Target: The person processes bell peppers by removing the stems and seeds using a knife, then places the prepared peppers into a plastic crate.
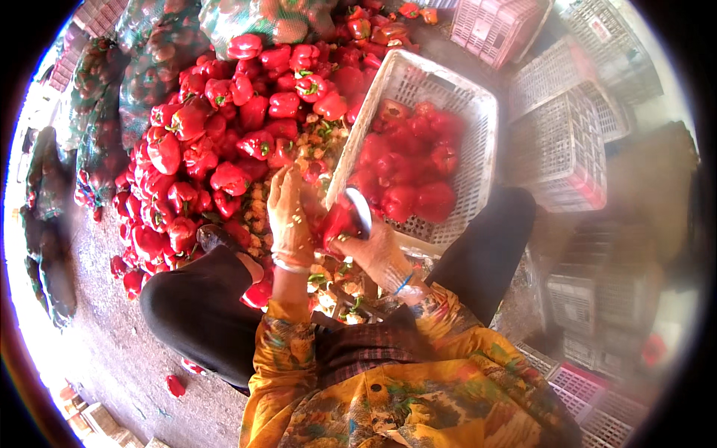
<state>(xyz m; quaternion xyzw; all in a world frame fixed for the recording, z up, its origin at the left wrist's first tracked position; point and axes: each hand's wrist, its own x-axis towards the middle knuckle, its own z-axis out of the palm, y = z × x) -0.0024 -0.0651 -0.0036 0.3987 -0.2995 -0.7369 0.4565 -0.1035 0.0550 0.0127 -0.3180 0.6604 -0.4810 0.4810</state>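
Note:
My left hand is raised beside the heap of red bell peppers, its fingers stretched out and pale seeds sticking to its back. Close to its right, my right hand is closed around a red bell pepper. A curved, shiny metal piece shows against that pepper; what kind of tool it is cannot be made out. Just beyond my right hand, a white plastic crate holds several red peppers. Pale cores and seeds lie beneath my hands.
My bent knees frame the work area. Filled mesh sacks stand behind and left of the heap. Stacked plastic crates line the right side, with a pink crate at the back. A loose pepper lies on the floor at the lower left.

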